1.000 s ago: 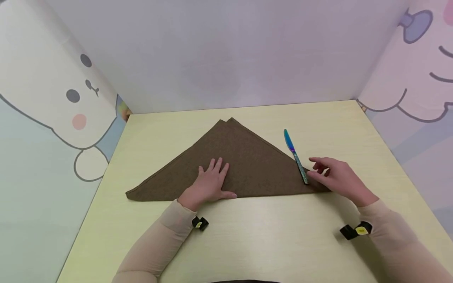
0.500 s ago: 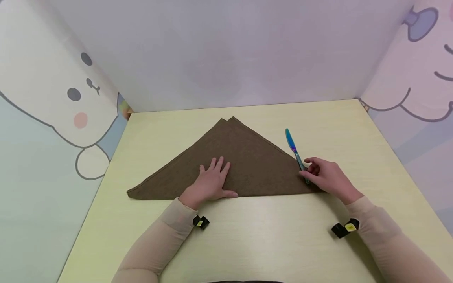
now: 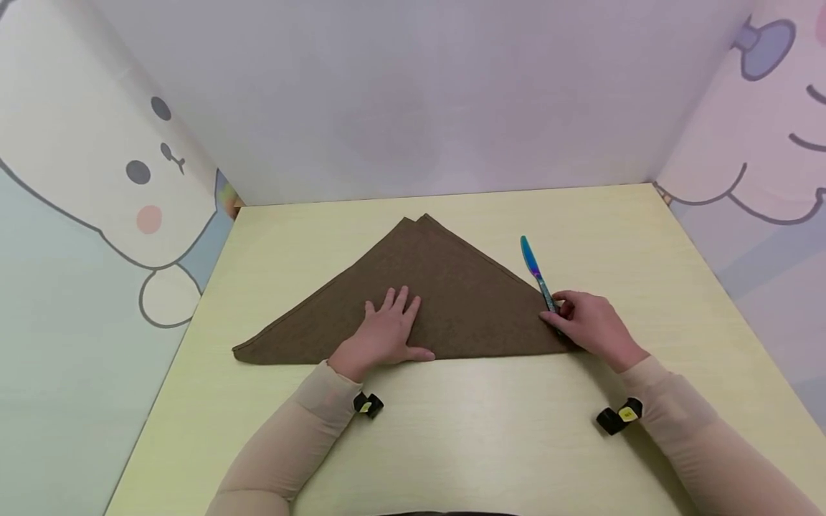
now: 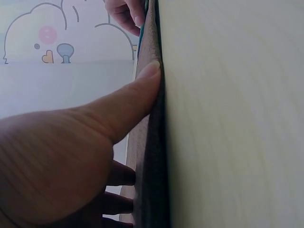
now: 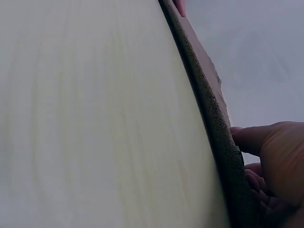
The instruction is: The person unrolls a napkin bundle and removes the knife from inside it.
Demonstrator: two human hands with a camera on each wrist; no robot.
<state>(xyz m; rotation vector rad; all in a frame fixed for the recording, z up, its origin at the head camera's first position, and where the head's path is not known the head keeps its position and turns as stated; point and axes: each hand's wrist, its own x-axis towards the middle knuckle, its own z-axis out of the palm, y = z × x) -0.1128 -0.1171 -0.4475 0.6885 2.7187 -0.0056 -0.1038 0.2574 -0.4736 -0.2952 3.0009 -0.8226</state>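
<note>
A brown cloth (image 3: 464,301), folded into a wide triangle with its two top corners slightly offset, lies flat on the table (image 3: 452,430). My left hand (image 3: 381,337) rests spread on its middle, the thumb along the front fold. An iridescent blue table knife (image 3: 530,258) lies slanted over the cloth's right edge, its blade pointing away. At the knife's handle is my right hand (image 3: 590,322), thumb and curled fingers pinching it from either side. The hand hides the handle's lower end and the cloth's right corner. In the right wrist view the right thumb (image 5: 251,137) is right at the cloth.
A pale wall (image 3: 413,107) stands along the table's back edge. Cartoon-printed panels rise at the left and right sides. Each wrist carries a small black camera, such as the right wrist camera (image 3: 619,417).
My right hand has moved left from the cloth's right corner onto the knife handle, and its thumb and fingers have closed on it. The left hand and cloth stay in place.
</note>
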